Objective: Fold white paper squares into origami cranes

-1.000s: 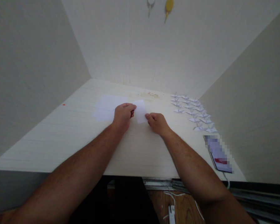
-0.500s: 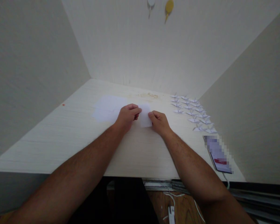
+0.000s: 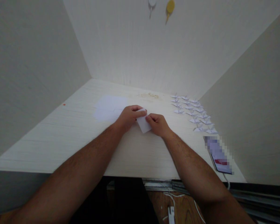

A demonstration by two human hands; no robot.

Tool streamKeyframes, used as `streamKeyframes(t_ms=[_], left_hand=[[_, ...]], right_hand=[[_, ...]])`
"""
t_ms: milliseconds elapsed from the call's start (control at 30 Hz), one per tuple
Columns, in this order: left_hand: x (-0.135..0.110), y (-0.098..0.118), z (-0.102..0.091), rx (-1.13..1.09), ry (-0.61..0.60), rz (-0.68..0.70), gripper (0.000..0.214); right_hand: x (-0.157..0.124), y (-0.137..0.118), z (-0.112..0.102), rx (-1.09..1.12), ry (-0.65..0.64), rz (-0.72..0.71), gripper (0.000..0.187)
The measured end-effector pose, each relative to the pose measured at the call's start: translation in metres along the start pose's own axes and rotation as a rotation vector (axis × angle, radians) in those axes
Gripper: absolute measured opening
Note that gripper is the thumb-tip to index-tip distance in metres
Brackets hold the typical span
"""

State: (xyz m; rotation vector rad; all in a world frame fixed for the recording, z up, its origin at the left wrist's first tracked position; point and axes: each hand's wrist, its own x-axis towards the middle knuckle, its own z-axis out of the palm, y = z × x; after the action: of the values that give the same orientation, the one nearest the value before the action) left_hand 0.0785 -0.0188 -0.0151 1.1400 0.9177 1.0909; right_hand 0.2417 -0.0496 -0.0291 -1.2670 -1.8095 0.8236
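A small white sheet of paper [image 3: 144,125] is held between my two hands over the middle of the table. My left hand [image 3: 130,116] is closed on its upper left part, the thumb lying across the front. On the right edge, my right hand [image 3: 157,123] pinches the same paper between thumb and bent fingers. The paper is tilted, one corner pointing down towards me; fingers hide its upper part, so I cannot tell how it is folded. Flat white paper sheets [image 3: 108,105] lie left of my left hand.
Several folded white paper cranes [image 3: 193,109] stand in rows at the table's right rear. Nearer, a phone [image 3: 218,155] with a cable lies by the right wall. Walls enclose the table [image 3: 140,155] on three sides. Two hooks [image 3: 170,7] hang on the back wall.
The paper has turned and tilted between my hands, its lower corner now pointing towards me. My hands have come closer together, and the left thumb now lies over the paper.
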Motion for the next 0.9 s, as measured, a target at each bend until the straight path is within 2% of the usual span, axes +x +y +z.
streamKeyframes(t_ms=[100, 233, 333, 567, 667, 733, 800, 900], left_hand=[[0.000, -0.001, -0.001, 0.082, -0.014, 0.007, 0.019], [0.000, -0.002, 0.000, 0.119, 0.054, 0.015, 0.016], [0.000, -0.002, 0.002, 0.117, 0.094, 0.011, 0.016], [0.004, -0.004, 0.001, 0.123, 0.087, 0.061, 0.018], [0.007, -0.005, -0.003, 0.079, 0.151, 0.057, 0.020], [0.008, -0.005, -0.006, 0.004, 0.193, 0.009, 0.024], [0.010, -0.006, -0.008, -0.053, 0.187, -0.048, 0.028], [0.010, -0.008, -0.009, -0.061, 0.140, -0.080, 0.027]], right_hand=[[-0.001, -0.001, 0.001, -0.008, -0.047, -0.003, 0.038], [-0.001, -0.002, 0.000, 0.006, -0.080, -0.005, 0.038], [-0.001, -0.003, 0.000, 0.019, -0.079, 0.003, 0.037], [0.000, -0.003, 0.001, 0.055, -0.048, 0.040, 0.038], [0.002, -0.001, 0.001, 0.193, 0.030, 0.058, 0.027], [0.004, 0.002, 0.000, 0.363, 0.057, 0.063, 0.027], [0.006, 0.004, -0.002, 0.485, 0.023, 0.044, 0.032], [0.006, 0.007, -0.003, 0.503, -0.057, -0.007, 0.027]])
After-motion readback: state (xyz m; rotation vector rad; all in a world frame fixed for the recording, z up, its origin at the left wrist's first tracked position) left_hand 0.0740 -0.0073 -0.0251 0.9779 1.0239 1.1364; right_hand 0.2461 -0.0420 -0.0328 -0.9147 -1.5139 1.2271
